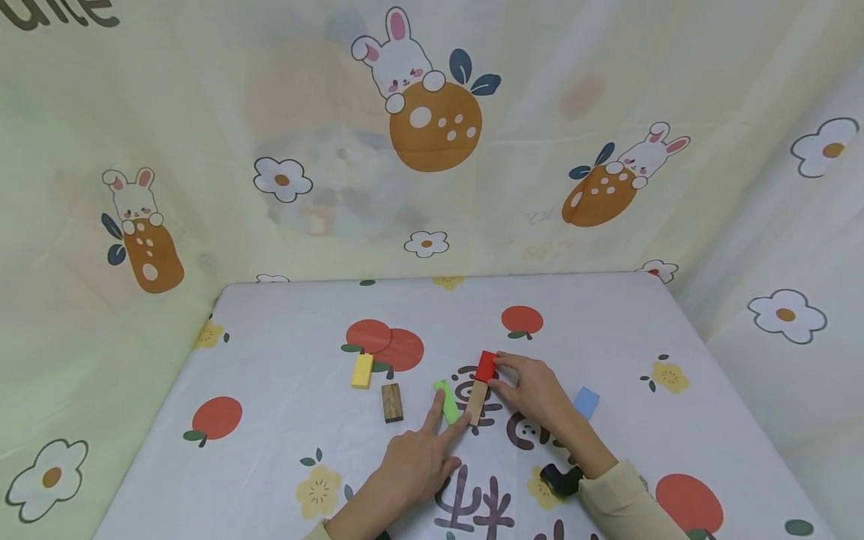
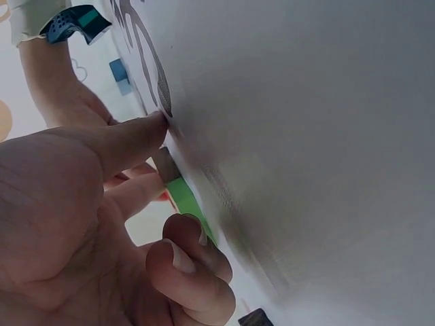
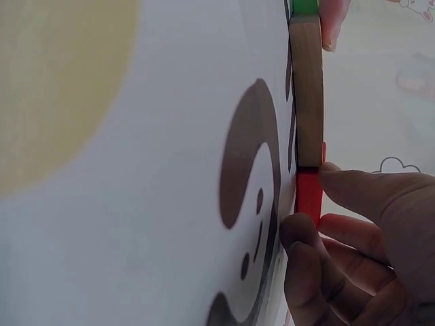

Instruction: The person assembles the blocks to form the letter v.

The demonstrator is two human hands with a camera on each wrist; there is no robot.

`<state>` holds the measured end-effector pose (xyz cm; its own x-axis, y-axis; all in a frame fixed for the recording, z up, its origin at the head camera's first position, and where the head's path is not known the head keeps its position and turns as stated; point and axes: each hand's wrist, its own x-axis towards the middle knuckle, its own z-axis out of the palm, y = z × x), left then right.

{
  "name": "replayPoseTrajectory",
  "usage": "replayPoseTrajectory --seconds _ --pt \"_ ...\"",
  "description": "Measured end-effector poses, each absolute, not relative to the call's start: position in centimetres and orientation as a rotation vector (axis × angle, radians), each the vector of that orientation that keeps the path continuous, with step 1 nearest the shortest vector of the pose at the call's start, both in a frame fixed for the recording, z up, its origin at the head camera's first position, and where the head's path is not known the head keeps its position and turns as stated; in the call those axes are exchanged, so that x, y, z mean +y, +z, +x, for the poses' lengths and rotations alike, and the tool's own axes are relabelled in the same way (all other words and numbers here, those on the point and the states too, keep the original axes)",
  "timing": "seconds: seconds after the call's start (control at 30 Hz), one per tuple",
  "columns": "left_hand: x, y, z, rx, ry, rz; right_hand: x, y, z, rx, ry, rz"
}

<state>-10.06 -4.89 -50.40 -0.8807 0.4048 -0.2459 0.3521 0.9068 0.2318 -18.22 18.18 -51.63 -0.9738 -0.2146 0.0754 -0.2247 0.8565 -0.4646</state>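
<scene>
My right hand (image 1: 536, 390) holds a red block (image 1: 485, 366) between thumb and fingers. End to end with it on the tabletop lies a light wooden block (image 1: 476, 403); in the right wrist view the red block (image 3: 309, 193) meets the end of the wooden block (image 3: 309, 95). Two extended fingers of my left hand (image 1: 418, 461) reach a green block (image 1: 445, 399) and the near end of the light wooden block. These two blocks lie at an angle, close together at their near ends. The left hand's other fingers are bent in the left wrist view.
To the left lie a yellow block (image 1: 362, 371) and a dark wooden block (image 1: 392, 403). A blue block (image 1: 586, 403) lies to the right, partly behind the right forearm. A patterned cloth covers the table (image 1: 270, 420), and a printed curtain (image 1: 324, 247) hangs behind it.
</scene>
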Motion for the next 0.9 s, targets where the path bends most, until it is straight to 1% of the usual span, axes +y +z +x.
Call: replayPoseTrajectory --seconds 0.9 --pt "-4.94 -50.45 -9.97 2.793 0.261 0.585 18.14 -51.56 -17.99 -3.005 0.774 0.358"
